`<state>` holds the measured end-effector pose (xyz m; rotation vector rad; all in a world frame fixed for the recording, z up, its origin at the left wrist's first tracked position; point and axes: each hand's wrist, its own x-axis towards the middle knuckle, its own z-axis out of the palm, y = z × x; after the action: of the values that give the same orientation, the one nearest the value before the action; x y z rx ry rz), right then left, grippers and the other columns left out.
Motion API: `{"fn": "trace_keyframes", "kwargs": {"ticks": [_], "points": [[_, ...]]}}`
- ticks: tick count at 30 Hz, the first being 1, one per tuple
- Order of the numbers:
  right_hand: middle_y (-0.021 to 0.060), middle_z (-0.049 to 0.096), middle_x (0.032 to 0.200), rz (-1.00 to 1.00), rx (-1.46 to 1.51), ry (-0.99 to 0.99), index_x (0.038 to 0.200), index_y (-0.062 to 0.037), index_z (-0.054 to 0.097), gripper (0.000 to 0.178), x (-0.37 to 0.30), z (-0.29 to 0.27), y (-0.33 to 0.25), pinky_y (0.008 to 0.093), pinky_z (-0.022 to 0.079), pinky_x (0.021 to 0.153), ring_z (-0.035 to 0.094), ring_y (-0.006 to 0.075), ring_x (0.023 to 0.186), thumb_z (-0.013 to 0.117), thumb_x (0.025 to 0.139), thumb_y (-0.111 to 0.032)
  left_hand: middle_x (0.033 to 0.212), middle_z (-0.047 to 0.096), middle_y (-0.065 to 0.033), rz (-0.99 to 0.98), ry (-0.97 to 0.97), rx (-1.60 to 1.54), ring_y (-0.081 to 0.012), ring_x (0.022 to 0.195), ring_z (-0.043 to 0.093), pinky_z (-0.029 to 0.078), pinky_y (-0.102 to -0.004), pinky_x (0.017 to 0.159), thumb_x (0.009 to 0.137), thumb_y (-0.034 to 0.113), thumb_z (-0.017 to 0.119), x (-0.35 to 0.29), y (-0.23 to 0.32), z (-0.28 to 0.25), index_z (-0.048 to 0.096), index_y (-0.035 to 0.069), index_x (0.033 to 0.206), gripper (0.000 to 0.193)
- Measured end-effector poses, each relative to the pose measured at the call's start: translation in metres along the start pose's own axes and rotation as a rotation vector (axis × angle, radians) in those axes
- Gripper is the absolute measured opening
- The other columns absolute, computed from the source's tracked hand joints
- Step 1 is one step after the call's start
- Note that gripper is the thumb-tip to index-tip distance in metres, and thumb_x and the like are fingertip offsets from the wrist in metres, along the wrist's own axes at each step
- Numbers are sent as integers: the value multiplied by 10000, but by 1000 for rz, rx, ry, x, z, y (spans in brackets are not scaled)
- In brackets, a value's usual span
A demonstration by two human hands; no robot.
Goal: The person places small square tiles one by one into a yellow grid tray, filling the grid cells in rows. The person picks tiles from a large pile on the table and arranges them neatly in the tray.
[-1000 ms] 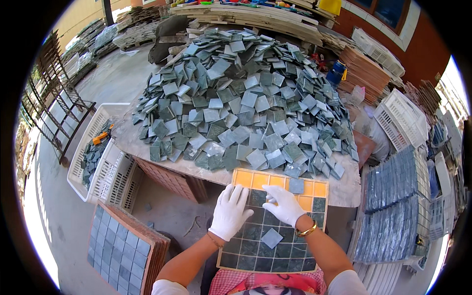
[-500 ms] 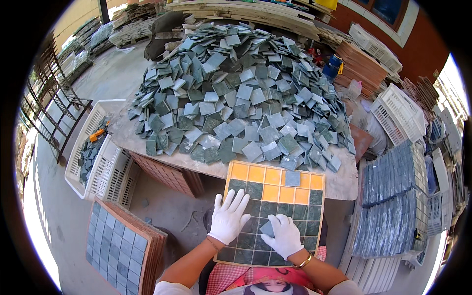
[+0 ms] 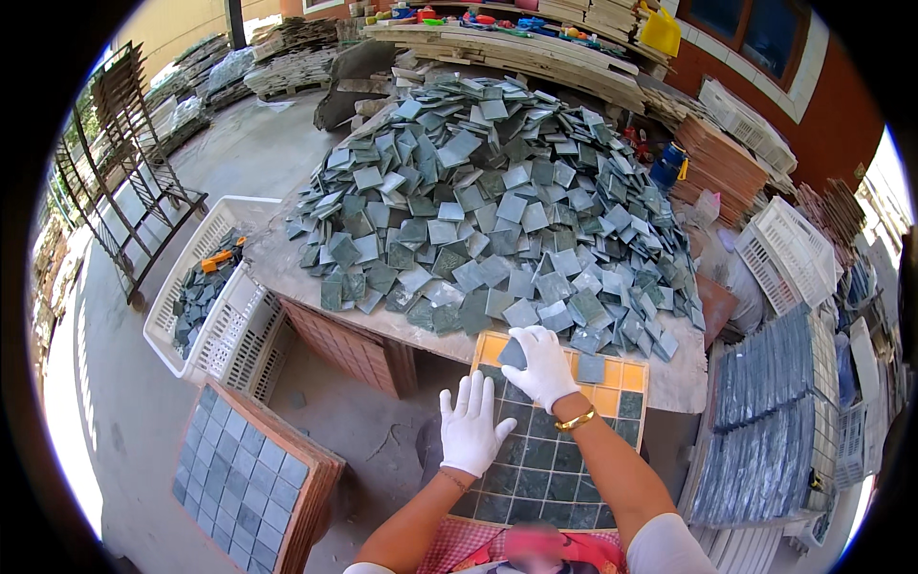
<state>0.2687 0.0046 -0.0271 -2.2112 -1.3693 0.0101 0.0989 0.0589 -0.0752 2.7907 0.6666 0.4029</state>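
Observation:
A gridded frame (image 3: 490,342) with an orange base lies across my lap, its near rows filled with dark green square stone tiles (image 3: 538,453). Gloved in white, my left hand (image 3: 471,429) lies flat at the frame's left side, fingers spread. My right hand (image 3: 542,368), gloved too, is over the upper left of the frame and pinches a grey-green square tile (image 3: 513,354) between thumb and fingers. One paler tile (image 3: 591,368) rests askew on the orange cells to the right of that hand.
Beyond the frame, a big heap of loose tiles (image 3: 497,210) covers the table (image 3: 268,251). A white crate (image 3: 234,320) of tiles and a stack of filled tile panels (image 3: 239,469) stand left. Bundled tiles (image 3: 765,416) and white crates (image 3: 789,251) stand right.
My right hand has moved from the middle of the frame up to its upper left with a tile. My left hand stays open at the left side. The view has shifted.

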Motion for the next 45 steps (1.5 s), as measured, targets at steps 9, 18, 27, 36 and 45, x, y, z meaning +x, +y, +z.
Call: {"fn": "trace_keyframes", "kwargs": {"ticks": [9, 18, 27, 36, 45], "points": [[186, 541, 1194, -178, 93, -83, 1207, -45, 525, 549, 11, 17, 25, 430, 407, 1000, 503, 373, 1124, 748, 719, -164, 1445, 420, -205, 7, -55, -87, -345, 1363, 357, 212, -544, 1115, 818, 538, 608, -58, 8, -19, 441, -17, 1382, 809], [162, 622, 1145, -201, -133, -162, 1201, -40, 566, 359, 21, 10, 13, 377, 495, 898, 598, 341, 1057, 609, 851, -107, 1419, 457, -179, 35, -63, -127, -334, 1340, 382, 241, -530, 1097, 801, 520, 630, -59, 5, -26, 464, 6, 1367, 782], [150, 646, 1021, -57, 93, -25, 1101, -70, 641, 247, 30, 17, 18, 395, 496, 824, 615, 349, 918, 613, 866, -140, 1387, 486, -167, 68, -38, -150, -329, 1315, 409, 248, -538, 1088, 809, 479, 634, -61, 1, -27, 499, 17, 1334, 712], [191, 581, 1041, 40, 114, -82, 1113, -33, 604, 314, 17, 30, -3, 416, 480, 871, 577, 374, 979, 668, 828, -149, 1421, 452, -188, 48, -53, -180, -341, 1341, 386, 230, -554, 1091, 842, 483, 606, -59, 0, -27, 467, 7, 1361, 718], [174, 628, 1095, 242, -243, -8, 1209, -49, 567, 552, 52, -6, 12, 406, 515, 809, 621, 324, 998, 720, 788, -372, 1443, 431, -175, 103, 116, -123, -323, 1359, 362, 226, -504, 1116, 862, 435, 609, 53, -10, 8, 430, 3, 1390, 704]]}}
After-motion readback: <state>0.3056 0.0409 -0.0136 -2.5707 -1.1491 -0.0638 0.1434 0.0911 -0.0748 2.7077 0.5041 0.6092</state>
